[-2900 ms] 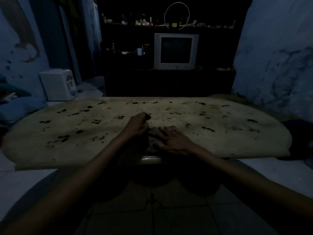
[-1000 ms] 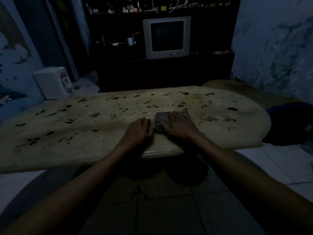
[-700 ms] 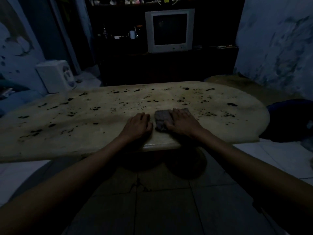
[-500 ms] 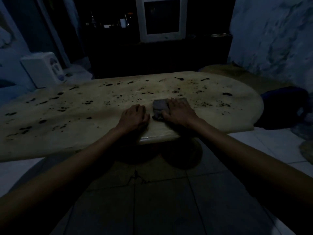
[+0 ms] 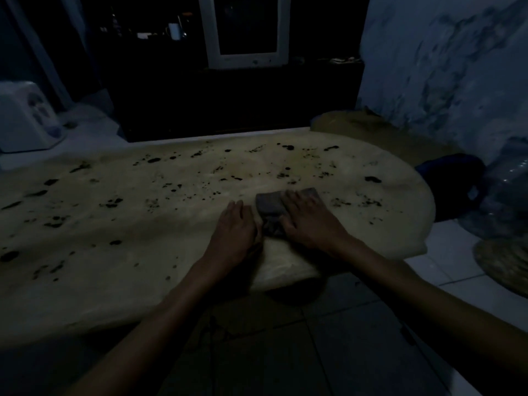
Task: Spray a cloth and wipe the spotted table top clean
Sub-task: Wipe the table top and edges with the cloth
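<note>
A pale oval table top [image 5: 120,224] covered with dark spots fills the middle of the head view. A folded grey cloth [image 5: 270,204] lies on it near the front edge. My right hand [image 5: 310,221] presses flat on the cloth's right half, fingers spread over it. My left hand [image 5: 233,232] rests palm down on the bare table just left of the cloth, touching its edge. No spray bottle shows in the frame.
A white-framed TV [image 5: 245,32] sits on a dark cabinet [image 5: 228,95] behind the table. A white appliance [image 5: 24,118] stands at far left. A dark blue bag [image 5: 454,190] and a woven mat [image 5: 503,264] lie on the tiled floor at right.
My left hand, a raised fist before, now lies flat on the table. The right hand has pushed the cloth a little farther from the front edge. The view tilted down.
</note>
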